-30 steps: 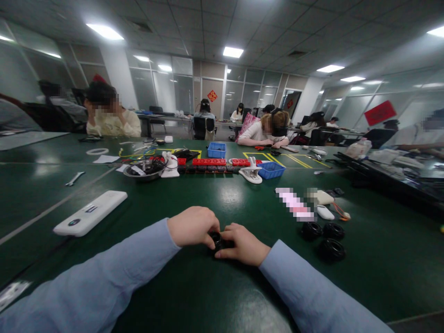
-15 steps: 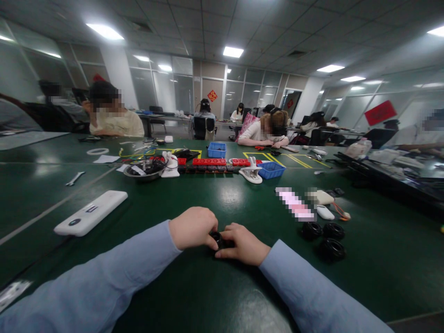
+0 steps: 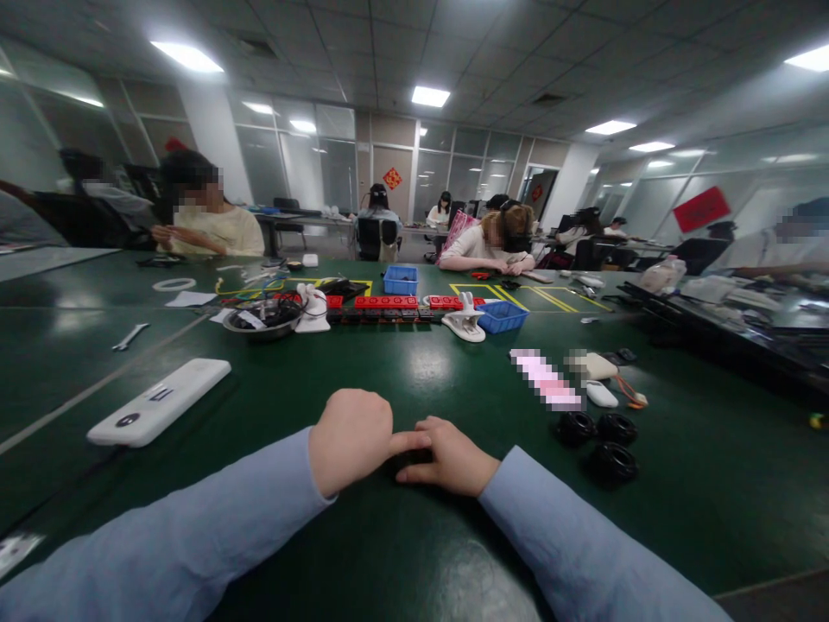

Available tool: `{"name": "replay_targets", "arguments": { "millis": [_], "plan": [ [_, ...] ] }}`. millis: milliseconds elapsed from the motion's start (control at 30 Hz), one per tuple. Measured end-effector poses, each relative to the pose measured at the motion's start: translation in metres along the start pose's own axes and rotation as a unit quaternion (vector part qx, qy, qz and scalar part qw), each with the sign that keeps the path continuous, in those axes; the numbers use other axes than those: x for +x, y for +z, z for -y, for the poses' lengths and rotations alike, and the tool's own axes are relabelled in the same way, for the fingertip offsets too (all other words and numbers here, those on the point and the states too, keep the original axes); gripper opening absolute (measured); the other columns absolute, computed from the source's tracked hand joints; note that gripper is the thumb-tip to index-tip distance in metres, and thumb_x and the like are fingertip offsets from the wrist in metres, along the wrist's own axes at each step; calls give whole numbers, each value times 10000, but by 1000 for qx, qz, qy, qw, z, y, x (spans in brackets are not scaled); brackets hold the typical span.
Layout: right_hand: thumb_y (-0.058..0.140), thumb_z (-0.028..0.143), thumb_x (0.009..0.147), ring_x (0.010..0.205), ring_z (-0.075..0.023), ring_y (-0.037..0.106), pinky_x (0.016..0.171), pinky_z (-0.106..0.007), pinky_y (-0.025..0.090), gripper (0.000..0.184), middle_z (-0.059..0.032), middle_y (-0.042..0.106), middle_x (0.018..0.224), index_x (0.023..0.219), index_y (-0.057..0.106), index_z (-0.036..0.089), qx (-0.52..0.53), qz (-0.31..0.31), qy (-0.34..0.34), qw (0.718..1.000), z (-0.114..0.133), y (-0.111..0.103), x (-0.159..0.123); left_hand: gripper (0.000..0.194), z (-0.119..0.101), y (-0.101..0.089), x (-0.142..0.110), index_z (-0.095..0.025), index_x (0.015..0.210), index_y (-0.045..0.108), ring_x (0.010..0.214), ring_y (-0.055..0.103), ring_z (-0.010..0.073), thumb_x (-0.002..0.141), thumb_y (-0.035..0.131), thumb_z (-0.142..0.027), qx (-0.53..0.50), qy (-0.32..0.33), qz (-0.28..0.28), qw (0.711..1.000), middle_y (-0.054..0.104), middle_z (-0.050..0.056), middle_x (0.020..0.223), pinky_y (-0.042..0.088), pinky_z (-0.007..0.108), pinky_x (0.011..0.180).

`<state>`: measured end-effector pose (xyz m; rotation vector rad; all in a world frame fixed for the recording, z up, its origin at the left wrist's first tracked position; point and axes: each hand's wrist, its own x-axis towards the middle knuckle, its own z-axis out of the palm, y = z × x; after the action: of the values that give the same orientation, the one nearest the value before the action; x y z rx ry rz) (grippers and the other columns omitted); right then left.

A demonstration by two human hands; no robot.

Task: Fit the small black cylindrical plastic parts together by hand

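My left hand (image 3: 356, 436) is fisted over the middle of the near table, its thumb stretched across to the fingers of the other hand. My right hand (image 3: 453, 456) is curled with thumb and fingers around a small black wheel, which the left thumb and the fingers now hide almost wholly. To the right, three black knobbly wheels (image 3: 614, 464) lie grouped on the green table (image 3: 414, 553), apart from both hands.
A white long device (image 3: 161, 402) lies at left, with a wrench (image 3: 130, 337) behind. A metal bowl (image 3: 262, 330) of cables, white clamps (image 3: 465, 318), a red strip (image 3: 387, 302) and blue baskets (image 3: 502, 317) stand across the middle. Beyond sit several people.
My left hand has rolled over, and its thumb has swung right across the black wheel, covering it. The right hand has barely moved. The view has shifted slightly.
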<state>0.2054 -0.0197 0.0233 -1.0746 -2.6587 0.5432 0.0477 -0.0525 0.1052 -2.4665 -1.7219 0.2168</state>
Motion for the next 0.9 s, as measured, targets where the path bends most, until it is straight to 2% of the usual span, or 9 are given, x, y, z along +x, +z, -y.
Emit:
{"name": "replay_targets", "arguments": {
  "millis": [100, 267, 367, 633, 900],
  "plan": [
    [682, 452, 708, 736, -154, 476, 650, -253, 331, 315, -14, 534, 741, 884, 672, 192, 6, 3, -7, 1000, 0, -1, 0, 620, 9, -3, 1, -111, 817, 698, 752, 640, 297, 833, 361, -632, -18, 40, -21, 999, 668, 145, 745, 448, 330, 587],
    [669, 417, 734, 786, -163, 510, 713, -266, 364, 261, -26, 583, 798, 844, 669, 181, 30, 10, -25, 999, 0, -1, 0, 296, 18, -3, 5, -230, 987, 668, 873, 614, 213, 780, 614, -434, -87, 221, -31, 971, 679, 43, 901, 442, 279, 701],
    [671, 424, 729, 802, -171, 518, 717, -268, 370, 291, -35, 593, 825, 887, 670, 179, 28, 4, -25, 999, 0, -1, 0, 236, 21, -4, 6, -260, 973, 668, 910, 595, 183, 747, 678, -327, -99, 277, -22, 955, 675, 6, 933, 427, 259, 746],
    [666, 436, 732, 779, -168, 509, 688, -260, 355, 340, -33, 570, 779, 959, 679, 184, 8, 17, -14, 1000, 1, -2, 0, 315, 26, -1, 10, -273, 1018, 648, 920, 590, 183, 709, 712, -265, -84, 290, 18, 953, 677, -3, 954, 429, 259, 749],
    [668, 425, 732, 785, -165, 502, 695, -258, 354, 331, -26, 561, 785, 983, 672, 210, 20, 14, -17, 1000, 0, -2, -1, 249, 24, 7, 15, -270, 946, 667, 885, 580, 177, 703, 718, -270, -78, 299, 0, 951, 660, -3, 892, 422, 247, 712]
  ]
}}
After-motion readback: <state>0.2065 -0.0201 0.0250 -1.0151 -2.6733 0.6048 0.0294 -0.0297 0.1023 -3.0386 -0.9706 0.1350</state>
